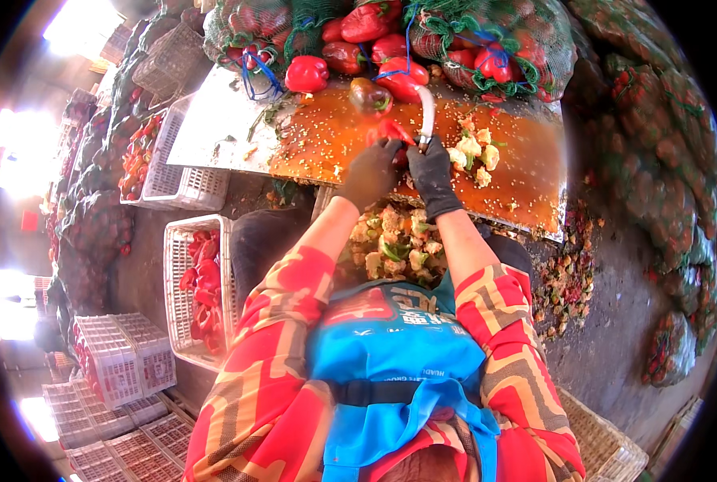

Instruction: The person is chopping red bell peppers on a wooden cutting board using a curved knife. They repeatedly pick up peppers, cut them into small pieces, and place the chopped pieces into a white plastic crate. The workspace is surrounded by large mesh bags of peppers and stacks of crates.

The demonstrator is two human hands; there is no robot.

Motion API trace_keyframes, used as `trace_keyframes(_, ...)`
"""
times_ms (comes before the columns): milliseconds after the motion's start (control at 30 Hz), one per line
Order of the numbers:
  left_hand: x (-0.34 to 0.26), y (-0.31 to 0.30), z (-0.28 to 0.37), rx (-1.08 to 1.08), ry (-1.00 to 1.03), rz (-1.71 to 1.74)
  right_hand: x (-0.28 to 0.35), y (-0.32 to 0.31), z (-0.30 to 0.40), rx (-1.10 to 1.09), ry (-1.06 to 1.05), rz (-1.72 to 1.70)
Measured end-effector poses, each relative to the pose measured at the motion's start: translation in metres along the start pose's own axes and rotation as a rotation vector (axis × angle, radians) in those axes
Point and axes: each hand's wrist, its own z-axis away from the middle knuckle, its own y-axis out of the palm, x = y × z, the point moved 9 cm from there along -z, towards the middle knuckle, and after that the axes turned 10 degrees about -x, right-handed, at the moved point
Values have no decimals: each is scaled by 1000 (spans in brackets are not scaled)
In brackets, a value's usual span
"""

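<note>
Both my hands wear dark gloves and are close together over the near edge of a wet, seed-strewn table (pixel 322 135). My left hand (pixel 373 170) is closed around a red bell pepper (pixel 392 130), partly hidden by the fingers. My right hand (pixel 432 175) grips the handle of a curved knife (pixel 427 114), its blade pointing away from me. Beyond the blade lie a red pepper (pixel 401 81) and a dark green-red pepper (pixel 370 96). Right of my right hand is a small pile of cut pepper cores (pixel 470 147). More cores (pixel 394 241) lie below the table edge, before my lap.
Green mesh sacks of red peppers (pixel 503 48) stand at the table's far side. A white plastic crate (pixel 229 289) with red pepper pieces is at my left; another crate (pixel 204 187) stands farther off. Scraps (pixel 566 283) litter the floor at right, near stacked full sacks (pixel 647 150).
</note>
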Motion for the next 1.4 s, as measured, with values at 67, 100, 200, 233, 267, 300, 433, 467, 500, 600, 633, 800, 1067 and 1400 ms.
trace_keyframes(67,11,14,2,52,-98,146,6,-3,4,28,-18,42)
trace_keyframes(100,17,20,2,75,-145,218,10,-2,5,42,-31,62)
trace_keyframes(200,34,22,8,14,-356,561,2,-1,4,-1,-19,-1)
trace_keyframes(233,35,15,11,30,-435,598,-3,-4,2,-15,28,1)
trace_keyframes(267,12,-5,6,0,-108,405,-10,-10,-5,-60,104,1)
trace_keyframes(300,-12,-24,12,-25,212,206,-23,-9,-4,-43,268,-109)
trace_keyframes(433,-2,-31,51,550,-604,787,4,-16,-12,-33,76,-103)
trace_keyframes(467,14,-51,35,298,-437,409,20,-16,-12,-26,-39,-53)
trace_keyframes(500,22,-74,22,47,-266,29,36,-18,-10,-23,-104,-52)
trace_keyframes(600,22,-81,2,-286,-189,414,72,-13,4,28,-297,-94)
trace_keyframes(633,15,-70,-2,-287,-2,319,88,-10,11,65,-395,-178)
trace_keyframes(800,-29,-115,-6,-709,118,20,68,-25,-5,89,30,-381)
trace_keyframes(1067,37,-93,5,-472,62,-357,66,-23,-6,127,21,-315)
trace_keyframes(1400,184,-294,149,-11,-539,-1095,43,-35,-18,139,-14,-25)
